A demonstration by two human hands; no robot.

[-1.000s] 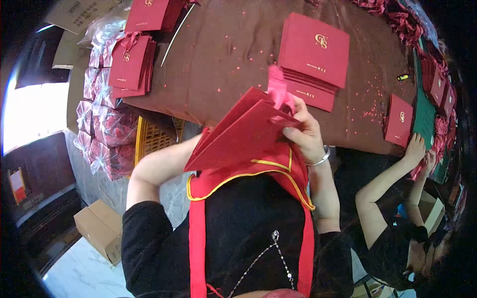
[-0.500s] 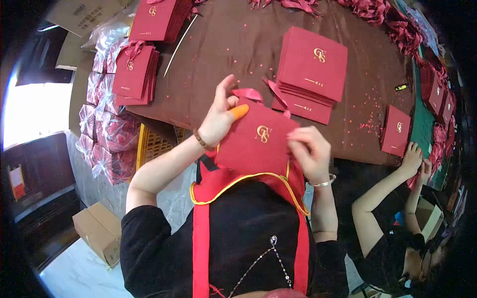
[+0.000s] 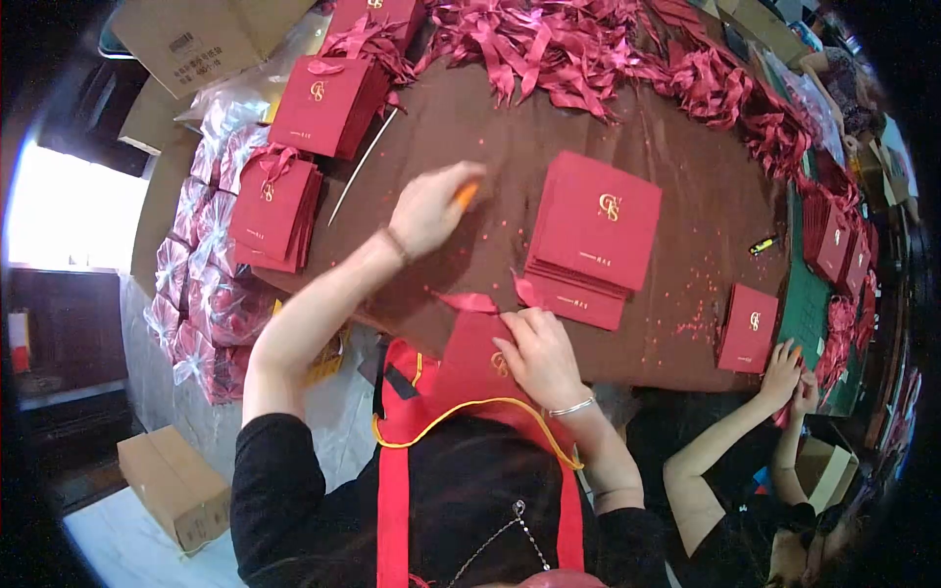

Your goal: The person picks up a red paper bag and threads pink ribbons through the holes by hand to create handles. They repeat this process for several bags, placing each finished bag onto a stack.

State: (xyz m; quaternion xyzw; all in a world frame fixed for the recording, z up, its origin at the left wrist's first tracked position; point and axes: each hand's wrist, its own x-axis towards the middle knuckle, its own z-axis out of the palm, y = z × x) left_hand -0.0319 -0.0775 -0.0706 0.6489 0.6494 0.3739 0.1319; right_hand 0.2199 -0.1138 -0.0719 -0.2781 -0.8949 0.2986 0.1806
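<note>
My left hand (image 3: 433,208) is raised over the brown cloth, away from the bag, slightly blurred, with an orange cover on one digit. Its fingers reach out loosely and I see nothing in them. At the table's front edge, my right hand (image 3: 541,358) grips the top of a red paper bag (image 3: 464,351) with a gold emblem, which the hand partly covers. A red ribbon (image 3: 469,302) sticks out from the bag's top edge. Just beyond my right hand lies a stack of similar red bags (image 3: 596,220).
Loose red ribbons (image 3: 549,49) are heaped along the far side. Stacked bags with ribbon handles (image 3: 270,211) stand at left, near plastic-wrapped red packs (image 3: 211,265) and a thin rod (image 3: 361,169). At right, a co-worker's hands (image 3: 789,377) are near another bag (image 3: 750,328).
My left hand has let go of the bag and moved up and away over the cloth. My right hand has shifted to the bag's top. The view has tilted toward the far side.
</note>
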